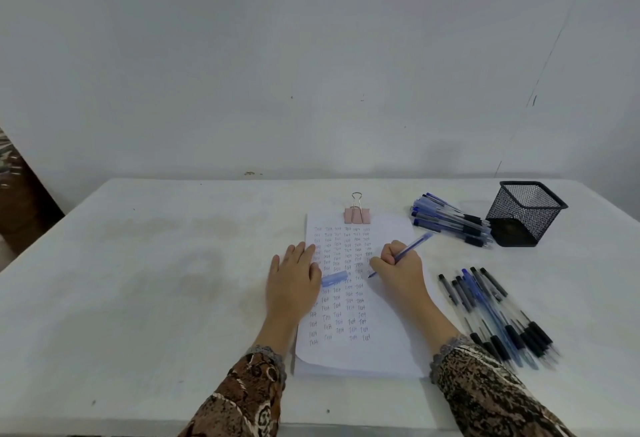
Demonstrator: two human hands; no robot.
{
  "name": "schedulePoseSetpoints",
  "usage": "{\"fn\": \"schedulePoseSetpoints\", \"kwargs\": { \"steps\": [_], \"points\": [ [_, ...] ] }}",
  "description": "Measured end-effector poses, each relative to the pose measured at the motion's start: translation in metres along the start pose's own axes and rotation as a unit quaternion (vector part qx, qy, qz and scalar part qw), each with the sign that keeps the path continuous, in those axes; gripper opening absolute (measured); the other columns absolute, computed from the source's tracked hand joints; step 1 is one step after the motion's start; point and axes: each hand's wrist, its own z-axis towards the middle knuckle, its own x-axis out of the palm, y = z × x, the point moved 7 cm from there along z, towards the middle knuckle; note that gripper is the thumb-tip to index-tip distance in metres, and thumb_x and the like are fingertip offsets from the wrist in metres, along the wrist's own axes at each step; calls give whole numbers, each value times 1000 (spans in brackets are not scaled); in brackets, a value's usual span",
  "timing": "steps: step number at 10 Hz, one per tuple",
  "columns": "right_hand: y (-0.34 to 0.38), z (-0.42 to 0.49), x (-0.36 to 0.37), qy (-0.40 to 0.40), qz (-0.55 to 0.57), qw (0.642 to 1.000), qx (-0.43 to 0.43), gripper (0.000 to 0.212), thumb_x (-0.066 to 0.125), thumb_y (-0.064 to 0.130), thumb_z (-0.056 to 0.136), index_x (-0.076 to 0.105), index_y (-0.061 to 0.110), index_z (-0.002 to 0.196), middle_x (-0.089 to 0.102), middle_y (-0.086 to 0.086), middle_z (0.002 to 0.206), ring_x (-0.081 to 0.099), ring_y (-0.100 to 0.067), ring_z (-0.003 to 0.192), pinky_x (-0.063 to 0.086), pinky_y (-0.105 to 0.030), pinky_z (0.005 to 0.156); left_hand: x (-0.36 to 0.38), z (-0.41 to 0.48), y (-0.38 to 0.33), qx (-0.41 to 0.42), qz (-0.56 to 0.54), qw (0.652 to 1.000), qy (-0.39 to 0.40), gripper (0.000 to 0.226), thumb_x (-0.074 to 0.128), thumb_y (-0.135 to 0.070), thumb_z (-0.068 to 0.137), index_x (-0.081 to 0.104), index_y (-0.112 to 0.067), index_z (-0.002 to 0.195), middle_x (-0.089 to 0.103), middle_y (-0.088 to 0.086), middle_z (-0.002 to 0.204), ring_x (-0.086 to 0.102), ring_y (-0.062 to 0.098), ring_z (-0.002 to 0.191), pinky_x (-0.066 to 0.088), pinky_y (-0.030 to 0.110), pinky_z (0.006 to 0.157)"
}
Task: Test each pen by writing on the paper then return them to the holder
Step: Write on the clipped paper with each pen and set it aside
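Left hand [294, 281] flat-fingered on one paper [381, 339], right fingers [389, 256] gripping one pen [414, 244]; one holder [526, 217] far right.

Blue pens [450, 220] crowd the holder [519, 220], its mouth unobstructed.
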Motion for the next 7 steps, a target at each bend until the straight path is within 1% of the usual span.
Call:
{"fn": "schedulePoseSetpoints", "kwargs": {
  "steps": [1,2,4,5,6,7],
  "points": [
    [-1,0,-1,-7,-4,1000,-1,45,52,-14,70,23,16,53,27,3,60,23,-7,51,22,-19,53,1,1,0,0,0,1000,3,45,26,-26,98,27,-21,143,23,-3,152,14,12,141,6,36,116],
    [-2,0,1,7,3,1000,4,45,51,-15,70,24,16,54,25,3,60,21,-5,48,21,-15,49,1,1,0,-1,1,1000,2,46,26,-26,98,27,-21,143,23,-3,152,14,12,141,6,36,116],
    [-3,1,-4,-16,-10,1000,2,45,53,-13,69,24,17,53,27,3,56,22,-6,48,22,-20,53,1,1,1,-2,1,1000,5,46,26,-27,98,26,-21,144,22,-3,153,13,12,142,6,36,117],
    [-2,2,-4,-20,-18,1000,1,45,53,-13,70,25,16,52,29,2,58,24,-7,50,23,-20,53,2,1,1,-2,3,1000,8,46,25,-27,98,26,-21,144,21,-3,153,12,13,142,6,36,117],
    [0,1,-3,-12,-18,1000,-7,45,53,-14,70,24,16,53,28,3,58,24,-4,46,23,-14,48,2,1,1,-3,3,1000,8,46,25,-27,98,25,-21,144,21,-3,153,12,12,142,6,36,117],
    [-1,2,-5,-24,-24,999,-11,46,54,-14,69,24,16,53,27,1,57,24,-4,46,22,-14,48,2,1,1,-2,3,1000,6,46,25,-27,98,25,-22,144,21,-3,153,12,12,142,6,36,117]
  ]
}}
